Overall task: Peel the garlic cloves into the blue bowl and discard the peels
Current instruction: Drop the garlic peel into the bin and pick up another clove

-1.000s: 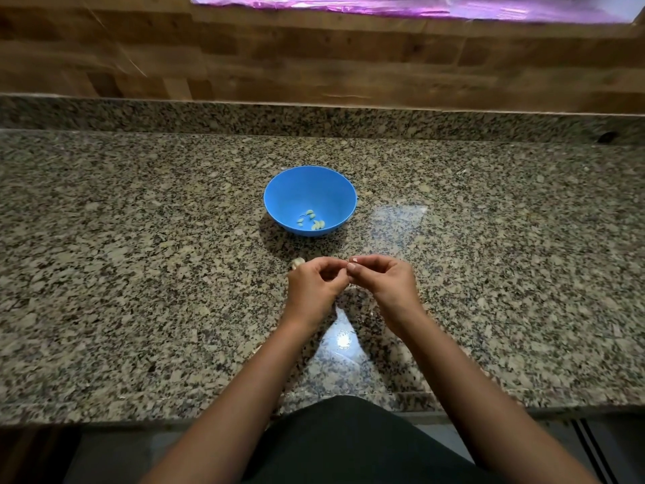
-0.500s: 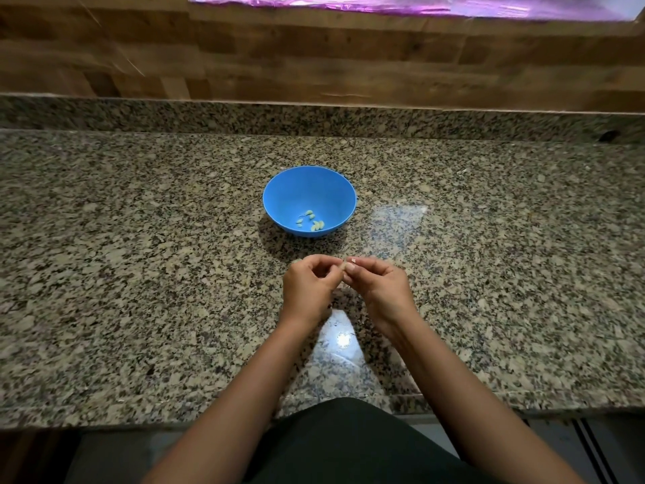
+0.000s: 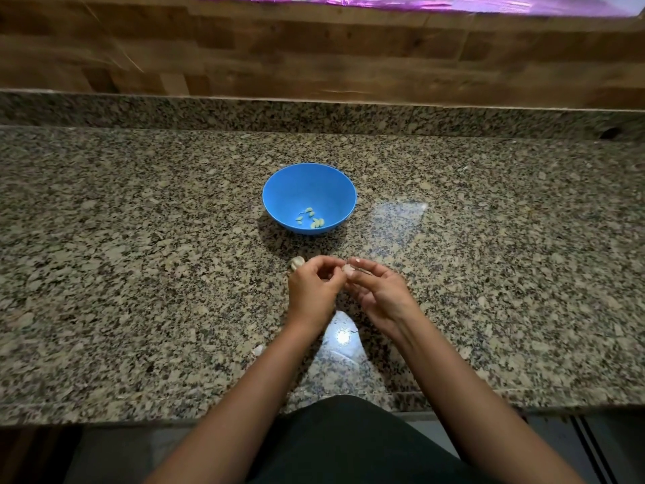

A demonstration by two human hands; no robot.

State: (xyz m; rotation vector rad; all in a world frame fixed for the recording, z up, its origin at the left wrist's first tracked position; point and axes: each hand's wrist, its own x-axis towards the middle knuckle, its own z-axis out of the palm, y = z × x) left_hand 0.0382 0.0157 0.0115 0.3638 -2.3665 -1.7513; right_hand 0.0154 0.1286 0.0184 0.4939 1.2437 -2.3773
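A blue bowl (image 3: 309, 190) stands on the granite counter (image 3: 139, 274) with several peeled garlic cloves (image 3: 312, 218) at its bottom. In front of it my two hands meet over the counter. My right hand (image 3: 380, 291) pinches a small pale garlic clove (image 3: 348, 269) at its fingertips. My left hand (image 3: 314, 288) has its fingers curled close beside that clove; what it pinches is hidden. A garlic bulb piece (image 3: 296, 263) lies on the counter just beyond my left hand.
A scrap of peel (image 3: 257, 350) lies on the counter beside my left forearm. A granite upstand and a wooden wall (image 3: 314, 57) close the back. The counter's front edge runs near my body.
My hands have drawn slightly apart and my right hand has turned palm-up, so the clove at its fingertips shows. The garlic bulb piece beyond my left hand is in view again.
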